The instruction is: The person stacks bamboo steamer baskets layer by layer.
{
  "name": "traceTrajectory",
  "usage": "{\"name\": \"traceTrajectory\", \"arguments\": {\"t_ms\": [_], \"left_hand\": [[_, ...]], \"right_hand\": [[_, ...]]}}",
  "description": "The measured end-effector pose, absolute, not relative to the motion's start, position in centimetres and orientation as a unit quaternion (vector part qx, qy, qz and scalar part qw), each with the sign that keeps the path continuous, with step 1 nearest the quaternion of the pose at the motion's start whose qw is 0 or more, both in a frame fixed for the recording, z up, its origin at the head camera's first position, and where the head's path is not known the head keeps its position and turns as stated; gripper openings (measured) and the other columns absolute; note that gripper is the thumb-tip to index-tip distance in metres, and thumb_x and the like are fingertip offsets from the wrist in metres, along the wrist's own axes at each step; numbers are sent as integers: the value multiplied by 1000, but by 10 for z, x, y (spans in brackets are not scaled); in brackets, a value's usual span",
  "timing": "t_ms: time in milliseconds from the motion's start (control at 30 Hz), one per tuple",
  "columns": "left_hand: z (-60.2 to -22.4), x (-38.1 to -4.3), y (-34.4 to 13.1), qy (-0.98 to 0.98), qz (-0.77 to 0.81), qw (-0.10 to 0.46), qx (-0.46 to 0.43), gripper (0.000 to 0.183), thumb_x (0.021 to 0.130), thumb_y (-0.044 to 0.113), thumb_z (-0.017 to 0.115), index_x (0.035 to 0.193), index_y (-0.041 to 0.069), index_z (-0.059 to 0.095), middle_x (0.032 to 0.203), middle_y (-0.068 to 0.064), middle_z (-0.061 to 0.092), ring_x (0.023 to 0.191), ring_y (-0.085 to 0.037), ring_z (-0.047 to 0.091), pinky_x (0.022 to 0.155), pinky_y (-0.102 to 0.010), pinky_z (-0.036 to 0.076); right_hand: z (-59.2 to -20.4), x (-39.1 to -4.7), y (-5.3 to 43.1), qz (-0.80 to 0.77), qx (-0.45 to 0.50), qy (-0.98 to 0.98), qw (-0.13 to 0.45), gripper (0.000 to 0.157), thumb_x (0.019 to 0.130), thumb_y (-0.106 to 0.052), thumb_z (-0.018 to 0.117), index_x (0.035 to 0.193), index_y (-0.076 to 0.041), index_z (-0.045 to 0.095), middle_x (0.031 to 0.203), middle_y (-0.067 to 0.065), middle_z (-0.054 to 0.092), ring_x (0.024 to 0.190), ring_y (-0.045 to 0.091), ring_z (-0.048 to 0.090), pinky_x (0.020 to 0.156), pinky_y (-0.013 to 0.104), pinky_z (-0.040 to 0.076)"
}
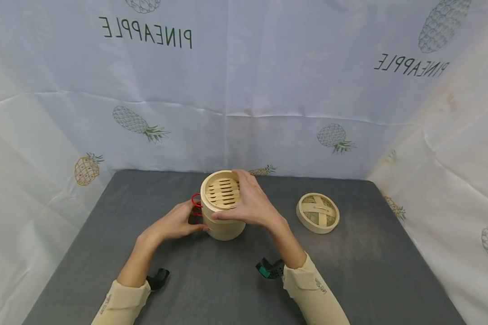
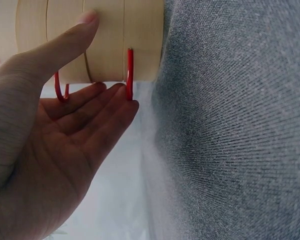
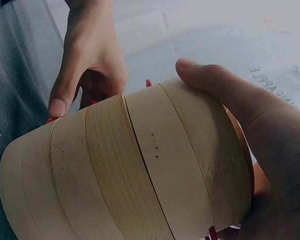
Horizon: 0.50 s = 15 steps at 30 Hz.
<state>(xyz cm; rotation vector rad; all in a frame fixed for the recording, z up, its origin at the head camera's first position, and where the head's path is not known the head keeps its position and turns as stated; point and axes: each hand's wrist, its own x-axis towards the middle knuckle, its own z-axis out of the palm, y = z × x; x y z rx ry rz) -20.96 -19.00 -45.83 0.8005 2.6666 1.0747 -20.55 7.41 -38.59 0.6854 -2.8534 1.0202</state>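
Two round bamboo steamer baskets stand stacked left of the table's middle in the head view. The upper steamer basket [image 1: 222,193] shows its slatted floor; the lower steamer basket [image 1: 226,232] is below it. My right hand [image 1: 253,201] grips the upper one, thumb on the front wall and fingers over the far right rim. With my left hand [image 1: 176,221] I hold the lower one at its left side. The left thumb [image 2: 65,47] lies on the wall, the fingers at the side by the red handles [image 2: 130,75].
A bamboo steamer lid [image 1: 318,213] with crossed strips lies to the right of the stack. Dark grey cloth covers the table [image 1: 211,289]. Behind the table hangs a white curtain [image 1: 244,76] printed with pineapples.
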Motion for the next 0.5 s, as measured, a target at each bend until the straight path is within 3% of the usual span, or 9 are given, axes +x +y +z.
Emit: {"name": "traceTrajectory", "arguments": {"t_ms": [300, 500], "left_hand": [[-458, -209, -189, 886, 368, 76, 271, 64, 91, 23, 91, 143, 2, 60, 127, -13, 74, 114, -27, 76, 96, -45, 64], [-459, -209, -188, 885, 368, 71, 277, 64, 91, 24, 91, 142, 1, 60, 126, -14, 74, 112, -27, 76, 94, -44, 65]], "right_hand": [[-389, -207, 76, 334, 227, -915, 25, 128, 68, -60, 96, 168, -11, 33, 169, 13, 41, 154, 34, 43, 122, 58, 46], [-392, -206, 77, 341, 219, -914, 20, 136, 69, -60, 97, 173, -14, 23, 175, 13, 34, 160, 34, 38, 125, 62, 43]]}}
